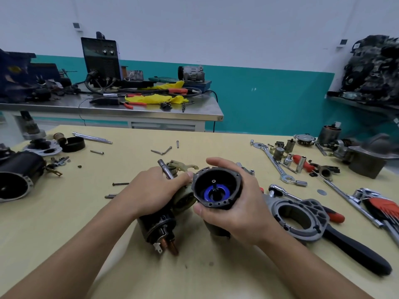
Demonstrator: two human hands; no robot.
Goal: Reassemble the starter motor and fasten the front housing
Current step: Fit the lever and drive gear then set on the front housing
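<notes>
Head view: left hand [155, 190] half-hides solenoid [159, 231], right hand [235, 206] motor housing [216, 180].

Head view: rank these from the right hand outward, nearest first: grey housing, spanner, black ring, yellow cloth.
1. Grey housing, just right of the right hand, which holds the motor body.
2. Spanner, farther back on the right.
3. Black ring, far back-left.
4. Yellow cloth, on the back bench.

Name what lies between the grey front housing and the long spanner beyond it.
In the head view, a chrome ratchet lies between the front housing and the spanner.
</notes>
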